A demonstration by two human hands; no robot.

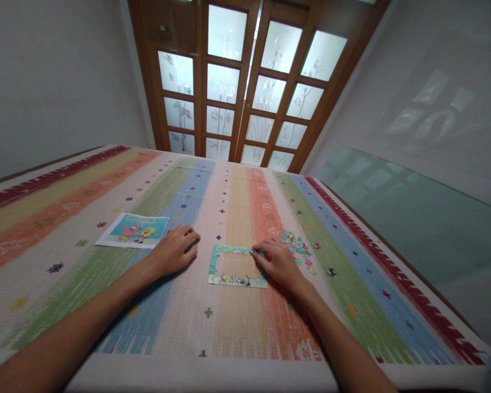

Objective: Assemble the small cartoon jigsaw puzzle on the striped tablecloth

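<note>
A partly assembled jigsaw puzzle [213, 267] lies on the striped cloth in front of me, joined as a border around a middle where the cloth shows through. At its upper right corner, the fingertips of my right hand [276, 262] pinch together on a small puzzle piece, mostly hidden by them. My left hand [175, 250] rests on the cloth left of the border, fingers loosely bent and apart from the thumb, holding nothing I can see. Beside it lies a printed picture [137, 230] of two cartoon figures. Loose puzzle pieces [297, 244] are heaped just beyond my right hand.
The striped tablecloth [237, 322] covers a wide table whose near edge runs below my forearms. Wooden doors [245, 82] with frosted panes stand behind the table. A pale green glass panel [413, 218] is along the right wall.
</note>
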